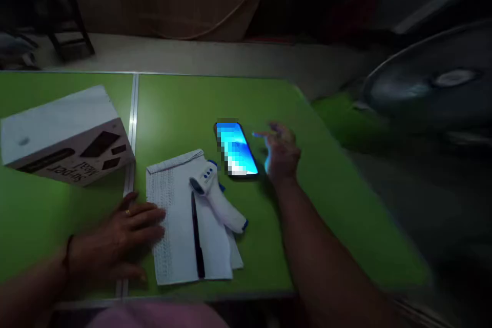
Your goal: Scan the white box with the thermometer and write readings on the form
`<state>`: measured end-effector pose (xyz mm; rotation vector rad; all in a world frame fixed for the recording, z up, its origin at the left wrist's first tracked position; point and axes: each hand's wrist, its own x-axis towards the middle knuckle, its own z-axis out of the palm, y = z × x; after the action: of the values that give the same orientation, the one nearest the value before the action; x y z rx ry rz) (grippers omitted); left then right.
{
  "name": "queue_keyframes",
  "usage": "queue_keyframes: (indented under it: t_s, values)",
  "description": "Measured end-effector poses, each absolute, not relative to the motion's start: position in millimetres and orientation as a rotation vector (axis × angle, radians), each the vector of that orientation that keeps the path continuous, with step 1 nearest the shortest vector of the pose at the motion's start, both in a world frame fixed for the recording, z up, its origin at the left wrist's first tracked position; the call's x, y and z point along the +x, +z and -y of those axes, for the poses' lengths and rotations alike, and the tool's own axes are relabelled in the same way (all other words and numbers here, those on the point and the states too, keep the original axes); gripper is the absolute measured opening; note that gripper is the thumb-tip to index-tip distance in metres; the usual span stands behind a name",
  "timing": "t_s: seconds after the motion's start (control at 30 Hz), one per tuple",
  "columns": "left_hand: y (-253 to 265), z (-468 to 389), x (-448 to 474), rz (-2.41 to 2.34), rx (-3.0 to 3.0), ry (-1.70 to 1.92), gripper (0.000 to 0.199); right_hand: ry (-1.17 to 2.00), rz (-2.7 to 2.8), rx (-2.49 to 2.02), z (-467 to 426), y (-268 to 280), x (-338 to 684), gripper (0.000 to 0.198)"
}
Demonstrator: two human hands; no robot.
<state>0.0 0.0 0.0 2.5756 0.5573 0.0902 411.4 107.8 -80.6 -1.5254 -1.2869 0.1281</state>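
Note:
My left hand (125,236) lies with fingers spread, its fingertips at the left edge of a written-on paper pad (172,246). Across the pad rests a dark pen (197,236). A white infrared thermometer (219,200) with blue buttons lies partly on the pad and partly on the table. Beyond it is a phone (246,151) with a bright blue lit screen, partly pixelated. To the right of the phone hovers my right hand (283,151), holding nothing, its index finger pointing toward the screen and the other fingers loosely curled.
A white printed box (73,133) stands on the left of the green folding table (184,107). A metal seam (133,107) runs across the tabletop. Off to the right is a large round fan (423,82). A dark metal frame (69,15) stands on the floor behind.

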Motion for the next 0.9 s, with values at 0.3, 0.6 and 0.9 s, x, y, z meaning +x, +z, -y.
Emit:
queue_keyframes:
  t_s: [0.3, 0.6, 0.9]
  values:
    - [0, 2, 1, -0.604, 2.565, 0.075, 0.072, 0.351, 1.633, -1.778, -97, -57, 419, 0.067]
    - [0, 1, 1, -0.588, 2.568, 0.057, 0.070, 0.662, 2.002, -1.979, -83, -49, 430, 0.132]
    - [-1, 1, 1, -0.590, 2.573, 0.098, 0.072, 0.769, 1.907, -1.971, -79, -36, 418, 0.124]
